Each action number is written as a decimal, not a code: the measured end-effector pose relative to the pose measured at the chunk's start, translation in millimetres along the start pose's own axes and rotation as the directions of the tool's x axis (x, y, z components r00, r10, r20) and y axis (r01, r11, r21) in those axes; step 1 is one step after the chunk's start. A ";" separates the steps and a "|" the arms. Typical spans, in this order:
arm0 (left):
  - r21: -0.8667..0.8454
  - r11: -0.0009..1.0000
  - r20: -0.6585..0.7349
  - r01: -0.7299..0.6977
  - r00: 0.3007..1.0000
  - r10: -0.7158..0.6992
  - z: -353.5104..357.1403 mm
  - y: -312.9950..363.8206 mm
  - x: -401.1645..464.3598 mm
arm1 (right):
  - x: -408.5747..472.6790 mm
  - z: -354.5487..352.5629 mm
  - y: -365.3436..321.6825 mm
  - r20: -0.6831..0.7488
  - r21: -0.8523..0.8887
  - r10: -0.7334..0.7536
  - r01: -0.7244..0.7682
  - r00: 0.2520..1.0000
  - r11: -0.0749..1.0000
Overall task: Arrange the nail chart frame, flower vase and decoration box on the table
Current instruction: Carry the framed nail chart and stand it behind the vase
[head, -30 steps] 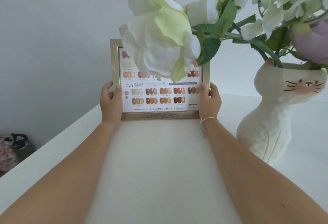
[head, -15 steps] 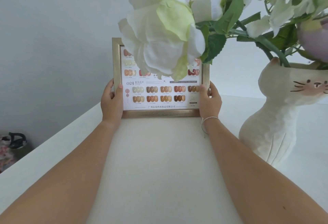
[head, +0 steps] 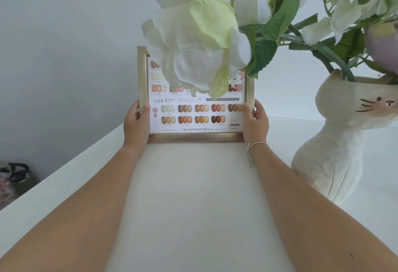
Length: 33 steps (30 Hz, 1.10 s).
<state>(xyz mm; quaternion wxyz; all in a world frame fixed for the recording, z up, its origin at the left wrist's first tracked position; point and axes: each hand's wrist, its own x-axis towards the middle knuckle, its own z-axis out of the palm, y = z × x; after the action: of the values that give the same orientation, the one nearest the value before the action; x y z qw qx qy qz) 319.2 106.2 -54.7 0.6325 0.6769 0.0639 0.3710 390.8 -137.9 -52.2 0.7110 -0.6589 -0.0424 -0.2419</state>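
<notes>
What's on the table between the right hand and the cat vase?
Nothing: head view shows bare white table between the right hand and the cat vase.

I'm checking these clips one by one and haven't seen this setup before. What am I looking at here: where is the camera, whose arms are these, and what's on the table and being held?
There is no robot here. The camera sits on a person's head and looks forward and down, so the two bare arms reaching away from you are the wearer's own. The left hand and right hand grip the two sides of a nail chart frame, a gold-edged picture frame showing rows of nail colour samples. It stands upright, facing the camera, its lower edge at the white table. To the right stands a flower vase shaped like a white cat, holding artificial flowers; one large white bloom hangs in front of the frame's upper part. No decoration box is in view.
</notes>
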 end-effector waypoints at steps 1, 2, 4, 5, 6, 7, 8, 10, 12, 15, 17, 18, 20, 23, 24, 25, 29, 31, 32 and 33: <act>0.002 1.000 -0.001 0.001 1.000 -0.001 0.1 -0.2 0.6 | 0.6 0.0 0.5 0.004 -0.005 -0.001 0.001 1.000 1.000; 0.004 1.000 -0.003 0.001 1.000 -0.001 0.2 -0.3 1.0 | 1.4 0.1 0.9 0.008 -0.006 -0.002 0.002 1.000 1.000; 0.008 1.000 -0.001 0.003 1.000 -0.003 0.5 -0.5 2.1 | 2.9 0.6 1.7 0.009 0.000 0.001 -0.001 1.000 1.000; 0.010 1.000 0.002 0.005 1.000 -0.005 0.7 -0.8 2.7 | 3.5 0.8 2.1 0.009 0.002 0.002 -0.002 1.000 1.000; 0.012 1.000 0.003 0.006 1.000 -0.007 1.0 -1.4 3.8 | 4.1 1.1 2.6 0.008 0.002 0.002 -0.002 1.000 1.000; 0.013 1.000 0.004 0.006 1.000 -0.006 1.2 -2.2 5.1 | 4.5 1.3 3.0 0.006 0.002 0.002 -0.002 1.000 1.000; 0.013 1.000 0.004 0.003 1.000 -0.003 1.3 -3.2 6.4 | 4.9 1.2 3.3 0.005 0.000 0.000 0.000 1.000 1.000; 0.014 1.000 0.002 -0.004 1.000 0.004 1.7 -5.3 8.2 | 5.8 0.9 4.0 0.002 -0.009 -0.005 0.005 1.000 1.000; 0.010 1.000 0.000 -0.007 1.000 0.007 1.6 -7.1 9.0 | 6.1 0.6 4.6 0.004 -0.012 0.000 0.000 1.000 1.000; 0.012 1.000 0.012 -0.008 1.000 0.008 1.3 -7.7 8.5 | 6.5 0.6 5.7 0.008 -0.015 0.007 -0.007 1.000 1.000; 0.007 1.000 0.015 -0.005 1.000 0.004 1.2 -7.4 8.6 | 6.4 0.7 5.8 0.014 -0.011 0.009 -0.009 1.000 1.000; 0.006 1.000 0.016 -0.005 1.000 0.005 1.1 -7.4 8.9 | 6.2 0.9 5.7 0.015 -0.014 0.008 -0.008 1.000 1.000; 0.008 1.000 0.014 -0.008 1.000 0.008 1.0 -7.8 9.2 | 5.4 0.8 5.2 0.011 -0.021 0.009 -0.008 1.000 1.000; 0.009 1.000 0.006 0.000 1.000 0.000 1.1 -8.4 9.3 | 2.8 0.8 3.4 0.003 -0.034 0.005 -0.005 1.000 0.999; 0.008 1.000 -0.002 0.007 1.000 -0.007 1.0 -8.5 9.1 | 1.7 0.7 3.0 -0.007 -0.047 0.001 -0.002 1.000 0.999; 0.005 1.000 -0.016 0.017 1.000 -0.017 0.8 -8.4 8.6 | 0.3 0.4 2.5 -0.025 -0.059 -0.002 0.001 1.000 0.998; -0.043 0.994 -0.100 0.098 0.990 -0.102 -1.0 -8.1 8.4 | -6.6 -2.1 -1.2 -0.113 -0.119 -0.032 0.018 0.993 0.993; -0.021 0.993 -0.114 0.114 0.987 -0.116 -2.1 -6.8 6.1 | -11.4 -4.5 -2.8 -0.128 -0.150 -0.061 0.042 0.990 0.988; -0.007 0.993 -0.122 0.120 0.985 -0.120 -2.7 -6.1 4.2 | -13.7 -6.2 -4.0 -0.135 -0.161 -0.077 0.055 0.988 0.985; 0.003 0.992 -0.130 0.127 0.984 -0.126 -4.0 -5.4 2.2 | -16.0 -7.9 -5.1 -0.141 -0.170 -0.094 0.069 0.986 0.983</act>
<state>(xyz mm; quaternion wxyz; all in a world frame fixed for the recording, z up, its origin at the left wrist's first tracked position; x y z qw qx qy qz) 320.5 111.8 -58.9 0.6455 0.6496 0.1497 0.3729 372.7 -140.9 -54.7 0.6448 -0.6933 0.0039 -0.3219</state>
